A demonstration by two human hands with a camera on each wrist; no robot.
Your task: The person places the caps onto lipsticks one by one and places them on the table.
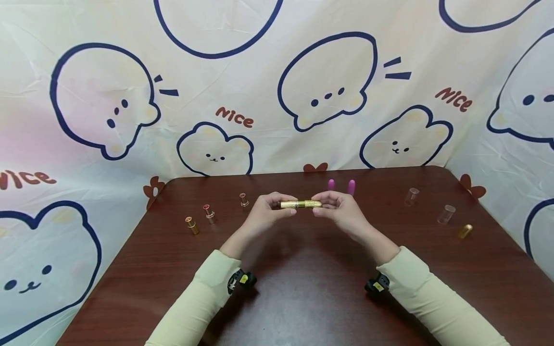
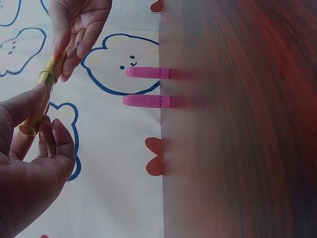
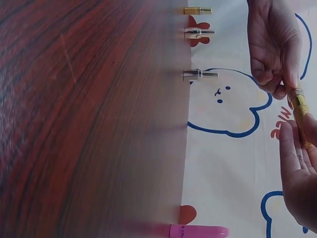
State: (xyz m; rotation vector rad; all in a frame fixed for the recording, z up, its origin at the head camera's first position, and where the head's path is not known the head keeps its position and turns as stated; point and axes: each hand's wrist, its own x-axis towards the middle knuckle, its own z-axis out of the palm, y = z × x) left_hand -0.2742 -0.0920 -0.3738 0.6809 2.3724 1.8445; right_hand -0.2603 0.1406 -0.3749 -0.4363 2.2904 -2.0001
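Observation:
A gold lipstick tube [image 1: 289, 204] lies level between my hands, raised above the table in the head view. My left hand [image 1: 267, 214] pinches its plain end between thumb and fingers. At the other end, my right hand [image 1: 343, 211] pinches the textured cap [image 1: 312, 203]. A shiny gold collar [image 2: 47, 78] shows between the two parts in the left wrist view. Whether the cap sits fully on it, I cannot tell. Fingers cover both ends in part.
Uncapped lipsticks stand at the left: one gold [image 1: 192, 225], two silvery [image 1: 209, 213] [image 1: 244, 200]. Two pink tubes [image 1: 331, 184] [image 1: 351, 186] stand behind my right hand. Two clear caps [image 1: 412, 196] [image 1: 446, 215] and a gold cap [image 1: 465, 231] are on the right of the brown table [image 1: 311, 298].

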